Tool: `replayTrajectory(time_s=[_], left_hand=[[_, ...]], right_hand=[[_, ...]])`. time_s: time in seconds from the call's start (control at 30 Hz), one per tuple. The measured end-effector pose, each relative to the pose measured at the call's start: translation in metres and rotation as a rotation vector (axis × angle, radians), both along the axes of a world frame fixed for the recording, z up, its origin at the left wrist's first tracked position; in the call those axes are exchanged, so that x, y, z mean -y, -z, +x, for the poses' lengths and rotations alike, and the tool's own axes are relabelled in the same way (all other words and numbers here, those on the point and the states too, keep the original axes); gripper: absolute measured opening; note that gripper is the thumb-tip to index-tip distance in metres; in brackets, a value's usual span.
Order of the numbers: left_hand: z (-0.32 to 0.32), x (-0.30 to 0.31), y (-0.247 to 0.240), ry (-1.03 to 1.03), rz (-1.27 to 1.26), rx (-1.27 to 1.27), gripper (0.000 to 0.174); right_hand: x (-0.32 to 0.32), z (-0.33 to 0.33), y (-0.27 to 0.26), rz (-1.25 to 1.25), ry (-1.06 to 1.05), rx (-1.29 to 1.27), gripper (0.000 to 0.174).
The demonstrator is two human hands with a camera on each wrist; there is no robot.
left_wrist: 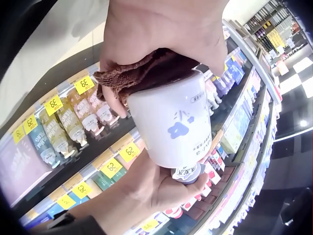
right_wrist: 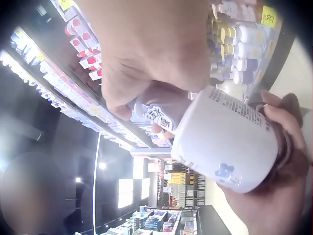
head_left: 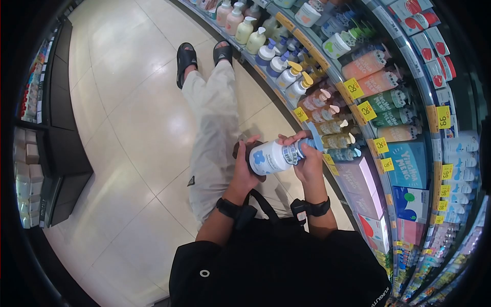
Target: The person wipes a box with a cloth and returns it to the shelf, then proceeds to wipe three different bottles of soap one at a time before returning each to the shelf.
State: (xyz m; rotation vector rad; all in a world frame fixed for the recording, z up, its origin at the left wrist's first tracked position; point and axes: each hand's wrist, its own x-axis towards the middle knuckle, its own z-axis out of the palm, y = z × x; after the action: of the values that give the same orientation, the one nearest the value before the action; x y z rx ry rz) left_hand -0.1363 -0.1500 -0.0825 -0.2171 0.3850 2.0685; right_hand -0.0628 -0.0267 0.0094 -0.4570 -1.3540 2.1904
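A white pump bottle (head_left: 268, 158) with a blue flower print and a blue pump head (head_left: 314, 137) is held tilted in front of my body. My right hand (head_left: 310, 165) grips it around the neck, just below the pump. At the other end, my left hand (head_left: 244, 173) holds a brown knit cloth (left_wrist: 129, 78) bunched against the bottle's base. The cloth covers the base in the left wrist view. A label tag (right_wrist: 155, 116) hangs around the neck, close by the right fingers.
Curved store shelves on the right carry pump bottles (head_left: 286, 77), boxes (head_left: 406, 165) and yellow price tags (head_left: 366, 110). A dark display rack (head_left: 64, 138) stands to the left. Pale floor tiles (head_left: 133, 153) lie between, where my feet in black slides (head_left: 186, 64) stand.
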Motion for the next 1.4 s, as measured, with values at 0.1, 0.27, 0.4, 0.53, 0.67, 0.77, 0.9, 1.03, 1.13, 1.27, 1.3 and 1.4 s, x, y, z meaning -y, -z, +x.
replayTrajectory(time_s=[0.1, 0.27, 0.4, 0.53, 0.67, 0.77, 0.9, 1.03, 1.13, 1.27, 1.3, 1.4], left_hand=[[-0.003, 0.003, 0.001, 0.128, 0.069, 0.042, 0.052], [0.001, 0.001, 0.000, 0.114, -0.066, 0.036, 0.042], [0.000, 0.001, 0.005, 0.070, -0.073, 0.043, 0.033], [0.001, -0.001, 0.001, 0.060, -0.048, 0.057, 0.030], [0.000, 0.001, 0.000, 0.099, -0.025, 0.062, 0.030], [-0.001, 0.000, -0.001, 0.159, -0.001, 0.067, 0.032], [-0.003, 0.003, 0.002, 0.278, 0.009, 0.111, 0.036], [-0.003, 0.005, -0.001, 0.384, 0.071, 0.196, 0.038], [-0.004, 0.006, -0.002, 0.452, 0.163, 0.221, 0.039], [-0.003, 0.005, 0.003, 0.472, 0.113, 0.202, 0.039], [-0.002, 0.004, 0.003, 0.470, 0.077, 0.187, 0.040], [0.000, 0.000, 0.001, 0.392, 0.058, 0.179, 0.037]], right_hand=[[-0.011, 0.002, 0.003, 0.072, -0.202, -0.019, 0.040], [-0.006, 0.002, 0.012, 0.105, -0.139, 0.049, 0.048], [0.005, 0.000, 0.000, 0.268, -0.092, 0.154, 0.051], [0.004, 0.004, -0.003, 0.340, -0.180, 0.201, 0.050], [-0.003, 0.010, -0.009, 0.396, -0.292, 0.201, 0.052], [-0.005, 0.010, -0.021, 0.519, -0.373, 0.231, 0.059], [-0.009, 0.008, -0.021, 0.506, -0.453, 0.247, 0.064], [-0.013, 0.000, -0.037, 0.653, -0.592, 0.282, 0.061], [-0.018, -0.004, -0.048, 0.808, -0.648, 0.309, 0.055], [-0.026, -0.004, -0.054, 0.922, -0.659, 0.291, 0.049], [-0.027, -0.004, -0.056, 0.930, -0.652, 0.323, 0.049], [-0.027, -0.002, -0.058, 0.943, -0.606, 0.372, 0.048]])
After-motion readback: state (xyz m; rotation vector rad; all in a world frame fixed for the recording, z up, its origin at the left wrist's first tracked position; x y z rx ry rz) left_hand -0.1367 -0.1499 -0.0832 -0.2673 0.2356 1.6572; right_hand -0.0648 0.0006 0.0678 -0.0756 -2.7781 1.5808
